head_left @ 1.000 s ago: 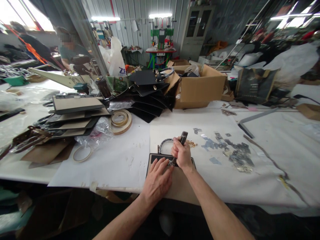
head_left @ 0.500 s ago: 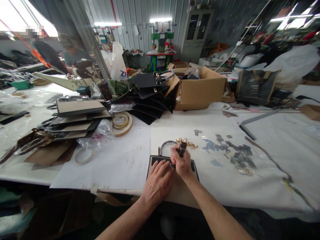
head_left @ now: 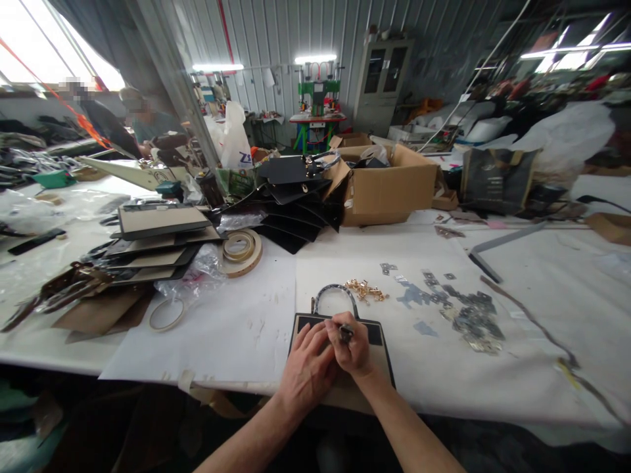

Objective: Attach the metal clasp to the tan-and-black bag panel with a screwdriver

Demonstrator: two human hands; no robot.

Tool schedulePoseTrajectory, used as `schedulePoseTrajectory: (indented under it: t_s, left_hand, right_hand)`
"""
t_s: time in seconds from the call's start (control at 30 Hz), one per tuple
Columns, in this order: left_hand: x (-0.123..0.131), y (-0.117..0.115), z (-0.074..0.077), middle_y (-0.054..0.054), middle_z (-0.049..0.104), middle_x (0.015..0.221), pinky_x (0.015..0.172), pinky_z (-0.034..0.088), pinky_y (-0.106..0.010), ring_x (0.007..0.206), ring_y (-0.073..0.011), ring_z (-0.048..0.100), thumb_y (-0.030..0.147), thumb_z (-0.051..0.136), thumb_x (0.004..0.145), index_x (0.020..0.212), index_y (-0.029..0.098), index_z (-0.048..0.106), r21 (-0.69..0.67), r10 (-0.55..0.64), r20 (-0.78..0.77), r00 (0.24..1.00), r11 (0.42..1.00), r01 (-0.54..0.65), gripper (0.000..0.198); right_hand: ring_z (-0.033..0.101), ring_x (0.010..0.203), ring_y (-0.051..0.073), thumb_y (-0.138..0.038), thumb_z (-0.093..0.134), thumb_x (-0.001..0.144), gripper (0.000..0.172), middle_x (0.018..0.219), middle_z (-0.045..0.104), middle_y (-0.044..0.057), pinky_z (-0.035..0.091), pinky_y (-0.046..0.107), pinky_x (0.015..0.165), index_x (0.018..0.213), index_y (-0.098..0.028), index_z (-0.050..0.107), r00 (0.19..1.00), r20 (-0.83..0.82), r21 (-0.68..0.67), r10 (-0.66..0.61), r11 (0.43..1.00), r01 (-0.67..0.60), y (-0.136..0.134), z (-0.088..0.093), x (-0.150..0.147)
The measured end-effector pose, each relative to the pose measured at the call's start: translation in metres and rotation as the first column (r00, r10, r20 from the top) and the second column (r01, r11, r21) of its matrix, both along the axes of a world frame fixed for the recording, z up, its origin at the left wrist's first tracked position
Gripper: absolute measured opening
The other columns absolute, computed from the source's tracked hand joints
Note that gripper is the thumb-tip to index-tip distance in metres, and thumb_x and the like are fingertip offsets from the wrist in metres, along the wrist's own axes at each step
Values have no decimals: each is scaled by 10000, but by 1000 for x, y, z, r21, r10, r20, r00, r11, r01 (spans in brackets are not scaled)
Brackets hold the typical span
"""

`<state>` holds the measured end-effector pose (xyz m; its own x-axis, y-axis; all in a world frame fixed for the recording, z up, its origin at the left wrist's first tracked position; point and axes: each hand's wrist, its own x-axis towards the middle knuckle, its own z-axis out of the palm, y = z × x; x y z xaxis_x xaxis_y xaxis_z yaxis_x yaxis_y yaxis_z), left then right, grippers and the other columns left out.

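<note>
**Tool tipped down onto the panel**

Since 1 second ago, the dark tool (head_left: 346,333) has swung from upright above the curved handle (head_left: 333,293) to low over the bag panel (head_left: 340,355), only its tip showing past the knuckles. The right hand (head_left: 351,348) curls its fingers tightly around that tool. The left hand (head_left: 306,369) lies flat on the panel, fingers spread slightly, touching the right hand. The panel is tan with a black border and a black strip along its far edge, lying at the near edge of the white table (head_left: 236,322). Gold fittings (head_left: 365,290) sit just beyond the handle; grey metal plates (head_left: 468,315) scatter to the right.
</note>
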<state>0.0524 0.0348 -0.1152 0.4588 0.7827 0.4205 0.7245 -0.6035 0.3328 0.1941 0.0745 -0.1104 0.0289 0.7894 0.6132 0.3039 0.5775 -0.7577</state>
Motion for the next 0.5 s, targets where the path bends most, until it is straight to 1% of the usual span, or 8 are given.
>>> schedulePoseTrajectory:
  t_s: [0.1,0.13,0.2,0.27,0.3,0.33,0.4,0.5]
  left_hand:
    - [-1,0,3,-58,637,1447,1225,431,-528,1417,-258,532,226,580,982,1321,286,651,-3,0,-45,999,1000,0,352]
    - [-1,0,3,-58,632,1454,1229,426,-530,1422,-257,527,224,570,987,1322,286,651,0,3,-52,999,1000,-3,350]
    - [-2,-1,1,-63,625,1466,1234,417,-535,1431,-258,520,236,562,995,1337,284,643,4,7,-62,998,1000,-6,354]
    - [-3,-3,-2,-69,621,1474,1234,416,-542,1433,-264,520,242,560,998,1339,276,641,13,6,-73,997,1000,-5,353]
    - [-3,-3,-3,-74,619,1477,1234,415,-546,1436,-267,518,240,556,998,1346,270,638,21,4,-79,997,1000,-2,358]
    - [-3,-4,-4,-79,617,1481,1235,413,-549,1439,-271,516,234,550,1000,1356,263,633,30,0,-85,996,1000,2,366]
    - [-3,-4,-6,-87,609,1492,1240,403,-554,1451,-274,504,220,537,1003,1381,253,618,44,-10,-96,995,999,14,388]
    - [-4,-4,-7,-97,593,1508,1251,385,-558,1467,-278,488,218,540,998,1397,254,612,45,-25,-97,995,999,29,408]
  right_hand:
    - [443,486,103,-340,668,946,221,575,490,-57,368,250,493,785,-216,581,951,-305,-206,-51,978,-14,7,11,6]
    - [406,473,93,-371,681,935,247,562,443,-72,343,242,482,779,-215,571,887,-455,-244,-77,969,-41,10,17,11]
    - [366,477,78,-415,678,920,284,582,377,-86,321,227,480,774,-212,544,677,-725,-245,-128,966,-80,16,32,25]
    - [393,517,72,-385,685,886,256,638,392,-74,345,216,506,780,-205,537,496,-856,-208,-147,976,-70,17,47,40]
    - [408,533,69,-353,698,860,223,656,411,-67,353,211,515,791,-200,551,462,-874,-206,-149,976,-75,16,52,46]
    - [411,533,65,-320,714,833,189,659,424,-65,349,207,513,811,-196,574,464,-873,-217,-149,971,-98,14,56,51]
    - [377,494,58,-278,748,796,165,612,408,-79,301,203,478,860,-193,621,527,-840,-254,-127,951,-176,8,58,51]
    - [294,433,54,-298,768,820,174,529,327,-108,211,213,434,834,-200,625,616,-784,-269,-79,937,-222,1,51,37]
